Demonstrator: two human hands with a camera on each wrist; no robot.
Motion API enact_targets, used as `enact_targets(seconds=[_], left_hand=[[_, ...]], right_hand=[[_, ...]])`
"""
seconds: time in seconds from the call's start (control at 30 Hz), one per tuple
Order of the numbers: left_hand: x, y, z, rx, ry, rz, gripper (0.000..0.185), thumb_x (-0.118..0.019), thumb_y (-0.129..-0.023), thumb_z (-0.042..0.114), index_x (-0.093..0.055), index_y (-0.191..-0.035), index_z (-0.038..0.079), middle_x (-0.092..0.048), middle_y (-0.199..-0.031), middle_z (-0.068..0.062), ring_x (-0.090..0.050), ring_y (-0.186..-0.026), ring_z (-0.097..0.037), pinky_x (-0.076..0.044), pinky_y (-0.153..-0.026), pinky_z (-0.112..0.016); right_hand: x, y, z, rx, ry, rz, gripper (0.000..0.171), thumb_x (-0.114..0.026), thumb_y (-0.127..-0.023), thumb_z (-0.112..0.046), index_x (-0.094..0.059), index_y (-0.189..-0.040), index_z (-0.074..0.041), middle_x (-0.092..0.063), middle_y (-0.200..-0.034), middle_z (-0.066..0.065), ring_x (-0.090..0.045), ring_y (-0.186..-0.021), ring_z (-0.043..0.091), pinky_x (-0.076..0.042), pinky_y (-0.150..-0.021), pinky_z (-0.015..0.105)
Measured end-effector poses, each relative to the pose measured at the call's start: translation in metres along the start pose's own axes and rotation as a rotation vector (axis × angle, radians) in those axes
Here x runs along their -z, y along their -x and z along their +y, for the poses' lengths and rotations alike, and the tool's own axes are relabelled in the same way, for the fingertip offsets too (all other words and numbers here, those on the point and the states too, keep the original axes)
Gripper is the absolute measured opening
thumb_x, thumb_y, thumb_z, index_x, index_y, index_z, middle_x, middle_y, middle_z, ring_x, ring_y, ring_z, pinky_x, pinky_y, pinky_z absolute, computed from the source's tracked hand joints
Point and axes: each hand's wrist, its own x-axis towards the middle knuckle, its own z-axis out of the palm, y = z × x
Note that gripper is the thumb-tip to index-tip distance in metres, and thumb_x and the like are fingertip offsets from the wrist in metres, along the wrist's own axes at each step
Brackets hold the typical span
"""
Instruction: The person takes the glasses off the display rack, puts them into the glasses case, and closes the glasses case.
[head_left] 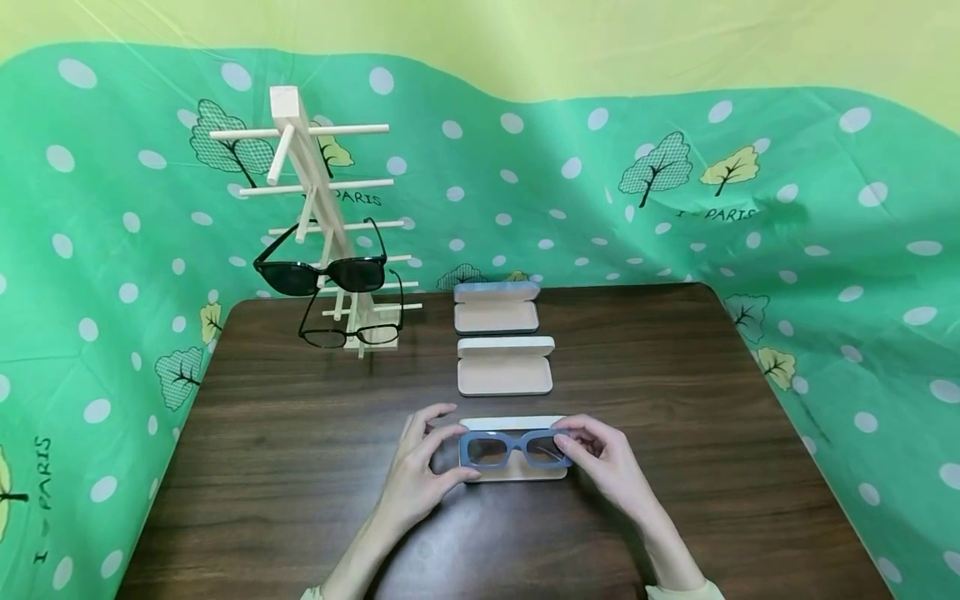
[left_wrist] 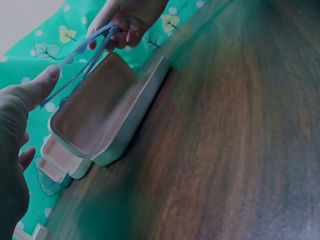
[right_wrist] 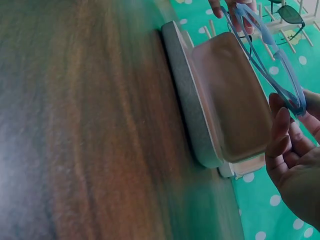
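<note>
Both of your hands pinch the blue-framed glasses (head_left: 513, 448) at the lower centre of the head view: your left hand (head_left: 423, 467) holds the frame's left end between thumb and fingers, and your right hand (head_left: 607, 458) holds the right end the same way. You have them just above the nearest open case (head_left: 558, 475), the lowest of three pale cases lined up the middle of the dark wooden table (head_left: 675, 375). Expect a light, stiff plastic frame with smooth lenses that smudge and scratch, so keep your grip on the outer corners. At upper left, a wooden rack (head_left: 315, 192) carries two darker pairs.
</note>
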Motion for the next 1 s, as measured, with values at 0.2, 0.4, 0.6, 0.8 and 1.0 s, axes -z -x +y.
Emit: enact_targets(seconds=[0.2,0.4,0.6,0.8,1.0], left_hand=[[-0.003,0.003,-0.006,-0.053,-0.052,0.006,0.058,-0.096,-0.06,0.032,-0.074,-0.11,0.014,-0.059,-0.14,-0.014,-0.053,-0.128,-0.031,-0.043,-0.106,-0.03],[-0.006,0.006,-0.012,-0.074,-0.069,0.012,0.058,-0.097,-0.057,0.033,-0.075,-0.107,0.013,-0.059,-0.142,-0.017,-0.05,-0.135,-0.036,-0.03,-0.122,-0.023],[-0.009,0.01,-0.017,-0.072,-0.106,0.008,0.059,-0.097,-0.054,0.033,-0.076,-0.105,0.011,-0.059,-0.141,-0.018,-0.05,-0.135,-0.04,-0.031,-0.123,-0.026],[-0.013,0.013,-0.02,-0.047,-0.146,-0.004,0.057,-0.096,-0.055,0.036,-0.077,-0.104,0.012,-0.06,-0.142,-0.015,-0.051,-0.136,-0.037,-0.039,-0.116,-0.038],[-0.016,0.014,-0.022,-0.024,-0.177,-0.01,0.056,-0.096,-0.055,0.036,-0.078,-0.102,0.012,-0.06,-0.142,-0.013,-0.053,-0.135,-0.037,-0.043,-0.111,-0.047]], right_hand=[[0.003,0.004,0.005,-0.008,0.009,-0.059,0.017,-0.071,-0.096,-0.006,-0.072,-0.112,-0.009,-0.071,-0.082,0.001,-0.061,-0.068,0.003,-0.049,-0.056,0.023],[0.005,0.005,0.014,-0.04,0.008,-0.134,0.031,-0.08,-0.089,-0.009,-0.07,-0.118,-0.011,-0.066,-0.086,0.001,-0.057,-0.068,0.001,-0.05,-0.056,0.022],[0.005,0.007,0.023,-0.059,0.086,-0.184,0.055,-0.092,-0.074,-0.015,-0.069,-0.123,-0.018,-0.064,-0.086,0.003,-0.051,-0.066,-0.001,-0.045,-0.056,0.019],[0.0,0.005,0.028,-0.021,0.198,-0.151,0.053,-0.093,-0.072,-0.013,-0.07,-0.12,-0.022,-0.063,-0.081,-0.001,-0.048,-0.063,-0.002,-0.044,-0.054,0.019],[-0.004,0.004,0.03,-0.002,0.271,-0.119,0.051,-0.093,-0.072,-0.013,-0.072,-0.117,-0.021,-0.063,-0.078,0.0,-0.048,-0.063,0.0,-0.043,-0.055,0.019]])
